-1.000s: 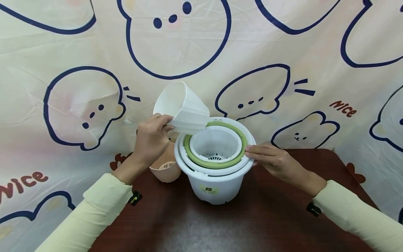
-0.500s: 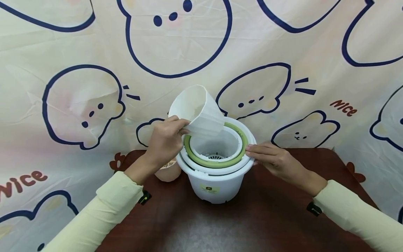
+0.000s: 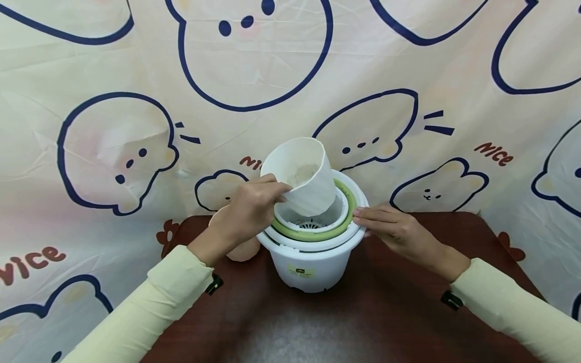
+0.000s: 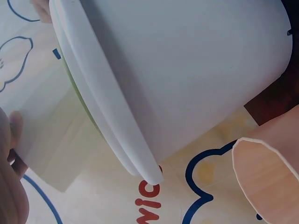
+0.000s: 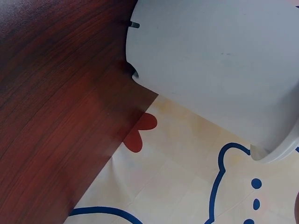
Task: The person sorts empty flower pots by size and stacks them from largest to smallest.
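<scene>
My left hand (image 3: 249, 206) pinches the rim of a thin white flower pot (image 3: 315, 194). That pot is tilted, its mouth facing up and left, its lower end over the nested flower pots. The stack has a large white outer pot (image 3: 304, 267), further white rims, a green rim (image 3: 350, 201) and a smaller white pot (image 3: 337, 222) with a slotted bottom. At the stack's right edge my right hand (image 3: 399, 229) holds the rim, fingers on top and thumb lower down. In the left wrist view the large outer pot (image 4: 196, 70) fills much of the frame.
A peach-coloured pot (image 3: 245, 251) stands left of the stack, partly behind my left forearm. Under everything is a dark red-brown wooden table (image 3: 386, 312). A cloth backdrop (image 3: 445, 60) with cartoon outlines hangs close behind.
My left hand has carried the white pot right and down, from the stack's upper left to over its opening. The pot has tipped more upright. My right hand stays on the rim.
</scene>
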Motion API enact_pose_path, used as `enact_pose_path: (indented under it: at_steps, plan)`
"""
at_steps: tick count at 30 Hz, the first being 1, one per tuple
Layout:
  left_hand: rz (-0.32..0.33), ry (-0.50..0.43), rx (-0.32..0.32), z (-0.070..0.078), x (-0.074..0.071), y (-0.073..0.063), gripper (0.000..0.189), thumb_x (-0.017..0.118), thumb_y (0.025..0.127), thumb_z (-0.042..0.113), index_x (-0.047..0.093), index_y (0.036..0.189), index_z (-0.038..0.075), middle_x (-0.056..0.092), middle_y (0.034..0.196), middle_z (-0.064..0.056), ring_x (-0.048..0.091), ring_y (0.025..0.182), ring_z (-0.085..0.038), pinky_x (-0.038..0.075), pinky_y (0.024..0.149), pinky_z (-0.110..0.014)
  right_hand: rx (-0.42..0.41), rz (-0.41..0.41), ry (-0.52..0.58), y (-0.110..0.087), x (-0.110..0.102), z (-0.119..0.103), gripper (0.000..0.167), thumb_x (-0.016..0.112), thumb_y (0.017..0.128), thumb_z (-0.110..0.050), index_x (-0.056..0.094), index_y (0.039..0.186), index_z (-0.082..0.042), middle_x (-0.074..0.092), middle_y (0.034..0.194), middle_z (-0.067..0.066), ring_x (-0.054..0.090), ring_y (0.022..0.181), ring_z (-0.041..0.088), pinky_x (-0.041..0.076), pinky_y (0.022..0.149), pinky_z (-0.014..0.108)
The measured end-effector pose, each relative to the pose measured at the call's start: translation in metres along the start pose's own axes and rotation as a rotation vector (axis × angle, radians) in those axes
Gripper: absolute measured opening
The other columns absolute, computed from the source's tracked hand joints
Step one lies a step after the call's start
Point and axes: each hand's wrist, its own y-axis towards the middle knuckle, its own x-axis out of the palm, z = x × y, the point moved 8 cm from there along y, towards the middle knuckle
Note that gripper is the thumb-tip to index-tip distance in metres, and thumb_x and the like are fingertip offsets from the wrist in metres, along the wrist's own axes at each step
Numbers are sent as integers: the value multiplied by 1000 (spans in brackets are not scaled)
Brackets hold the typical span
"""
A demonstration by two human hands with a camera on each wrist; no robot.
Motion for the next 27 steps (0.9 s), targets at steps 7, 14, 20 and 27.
enact_pose_path:
  at_steps: [7, 14, 20, 27]
  plan:
    - [-74, 32, 52, 8, 12, 1, 38, 55, 85, -21, 78, 105, 2, 74, 89, -9, 64, 74, -14, 58, 63, -23, -1, -1, -4, -1, 0, 0, 45, 77, 89, -8, 70, 133, -11, 69, 137, 7, 64, 120, 17, 44, 107, 11]
    - [-105, 79, 72, 12, 25, 1, 43, 61, 74, -22, 78, 101, 7, 74, 83, -4, 66, 73, -12, 54, 56, -25, -9, 9, -3, -1, 1, 0, 49, 80, 85, -4, 70, 133, -10, 69, 136, 7, 65, 119, 17, 44, 107, 11]
    - [-158, 60, 66, 14, 34, 4, 38, 72, 75, -18, 79, 103, 7, 75, 85, -3, 67, 74, -12, 55, 57, -24, -31, 31, 0, -2, 1, 1, 36, 64, 99, -23, 70, 132, -9, 70, 134, 9, 65, 117, 17, 45, 106, 10]
    - [-219, 18, 70, 16, 44, 4, 38, 72, 75, -18, 79, 103, 6, 75, 86, -3, 70, 77, -12, 57, 62, -22, -1, 14, 7, -2, 0, 1, 40, 73, 93, -15, 70, 132, -10, 70, 135, 8, 65, 119, 17, 45, 106, 10]
